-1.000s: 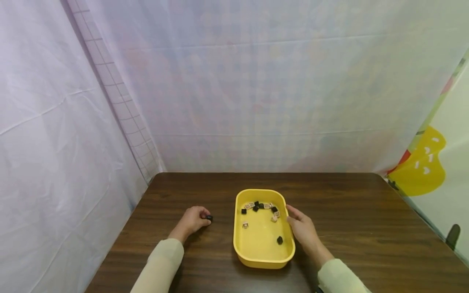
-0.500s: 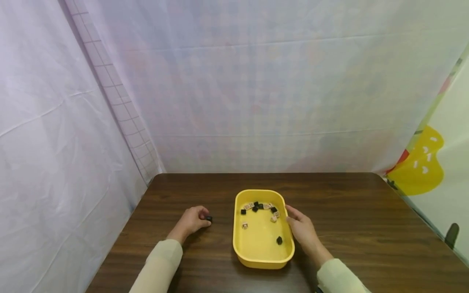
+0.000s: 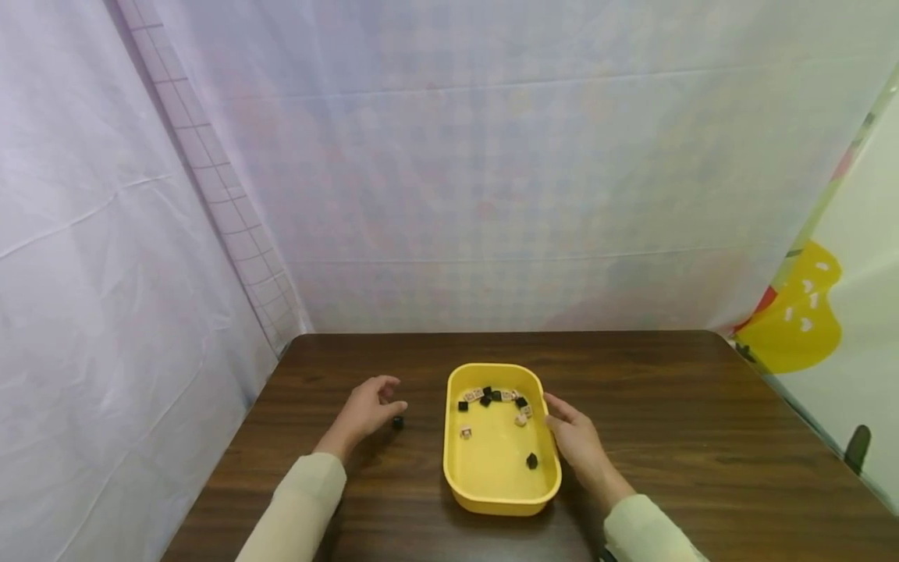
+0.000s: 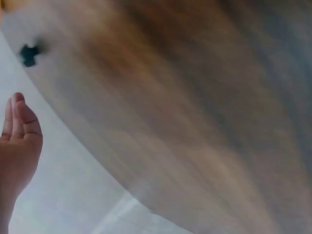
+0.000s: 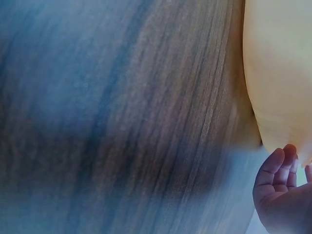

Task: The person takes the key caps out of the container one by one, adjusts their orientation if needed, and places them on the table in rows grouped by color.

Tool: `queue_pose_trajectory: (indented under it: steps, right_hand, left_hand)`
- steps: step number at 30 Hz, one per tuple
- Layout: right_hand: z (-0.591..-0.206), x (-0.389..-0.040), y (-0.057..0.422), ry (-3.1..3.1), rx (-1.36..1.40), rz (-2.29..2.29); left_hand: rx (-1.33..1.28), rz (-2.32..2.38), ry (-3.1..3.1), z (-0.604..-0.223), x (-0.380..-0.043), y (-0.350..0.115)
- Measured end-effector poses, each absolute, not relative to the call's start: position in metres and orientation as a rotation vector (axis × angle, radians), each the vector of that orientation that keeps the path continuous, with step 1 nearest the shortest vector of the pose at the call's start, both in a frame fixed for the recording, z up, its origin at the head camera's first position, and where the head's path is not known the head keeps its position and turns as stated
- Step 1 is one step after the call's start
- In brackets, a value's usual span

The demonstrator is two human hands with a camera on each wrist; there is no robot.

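Note:
A small black block (image 3: 398, 422) lies on the dark wooden table left of the yellow tub (image 3: 502, 507). In the left wrist view this black block (image 4: 29, 55) looks blurred, with knobby sides. My left hand (image 3: 363, 410) hovers just beside it, thumb and fingers apart, holding nothing. My right hand (image 3: 581, 441) rests its fingertips against the tub's right side, near the rim; the right wrist view shows relaxed fingers (image 5: 279, 170) at the yellow wall. Inside the tub sit several black blocks (image 3: 531, 461) and pale printed blocks (image 3: 467, 432), mostly toward its far end.
The wood-grain table (image 3: 674, 421) reaches back to a pale hanging sheet (image 3: 477, 195). Another white sheet (image 3: 105, 273) hangs on the left. A cloth with a yellow print (image 3: 794, 336) is at the right.
The left hand has let go of the black block, spread its fingers and lifted slightly away; the block stays on the table. The right hand keeps its place at the tub.

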State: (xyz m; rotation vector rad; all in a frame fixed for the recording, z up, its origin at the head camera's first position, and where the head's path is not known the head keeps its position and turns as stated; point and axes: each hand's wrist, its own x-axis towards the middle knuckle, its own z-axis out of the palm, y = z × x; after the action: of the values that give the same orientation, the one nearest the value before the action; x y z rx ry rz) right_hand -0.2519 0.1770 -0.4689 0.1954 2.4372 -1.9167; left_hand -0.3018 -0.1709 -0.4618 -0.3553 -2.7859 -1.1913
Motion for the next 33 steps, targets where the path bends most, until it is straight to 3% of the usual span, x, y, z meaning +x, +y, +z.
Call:
queue_pose_trajectory:
  steps: [19, 33]
  right_hand:
    - [-0.469, -0.253, 0.177, 2.463, 0.205, -1.912]
    - [-0.467, -0.252, 0.176, 2.509, 0.197, -1.867]
  left_hand:
    - [-0.639, -1.286, -2.775, -0.432, -0.293, -0.096]
    - [-0.797, -1.282, -2.884, -0.430, -0.283, -0.059]
